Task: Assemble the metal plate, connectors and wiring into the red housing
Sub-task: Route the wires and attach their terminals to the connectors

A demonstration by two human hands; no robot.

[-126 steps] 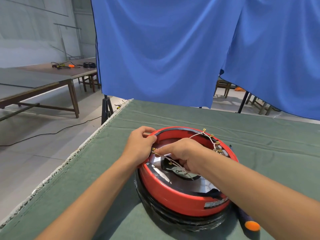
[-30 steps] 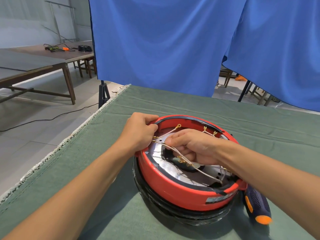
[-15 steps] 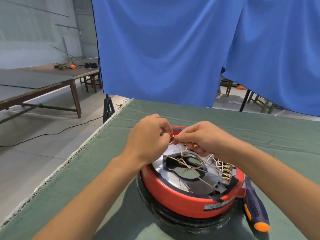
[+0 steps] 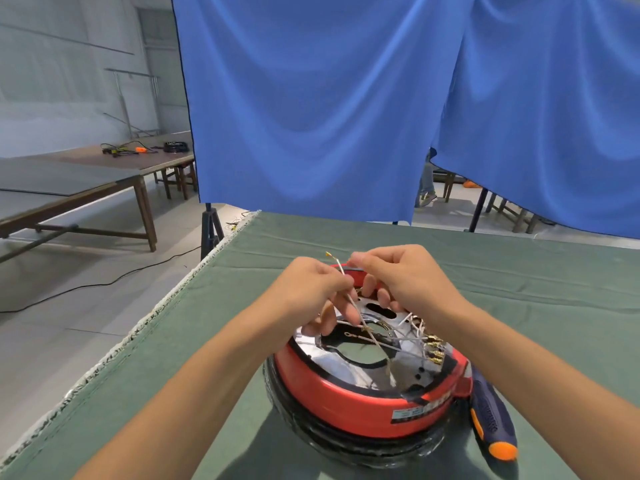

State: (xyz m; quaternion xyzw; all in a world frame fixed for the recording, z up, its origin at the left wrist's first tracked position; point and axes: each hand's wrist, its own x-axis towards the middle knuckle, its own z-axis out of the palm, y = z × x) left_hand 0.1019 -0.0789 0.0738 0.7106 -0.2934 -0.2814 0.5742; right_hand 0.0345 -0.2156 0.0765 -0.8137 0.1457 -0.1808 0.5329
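The round red housing (image 4: 356, 407) sits on the green cloth on a black ring base. A shiny metal plate (image 4: 346, 370) with a large cut-out lies inside it. White wires (image 4: 391, 344) cross the plate, and brass connectors (image 4: 433, 348) cluster at its right edge. My left hand (image 4: 311, 292) and my right hand (image 4: 405, 275) hover above the housing's far rim and pinch one white wire whose brass terminal (image 4: 328, 253) sticks up between them. The far rim is mostly hidden by my hands.
A blue-and-orange screwdriver (image 4: 493, 420) lies on the cloth right of the housing. The green table's left edge (image 4: 138, 334) drops to the floor. Blue curtains (image 4: 311, 98) hang behind. A wooden table (image 4: 104, 174) with tools stands far left.
Both hands have risen from inside the housing and lifted a wire above the far rim. The wire's terminal now points up; more of the plate and connectors shows.
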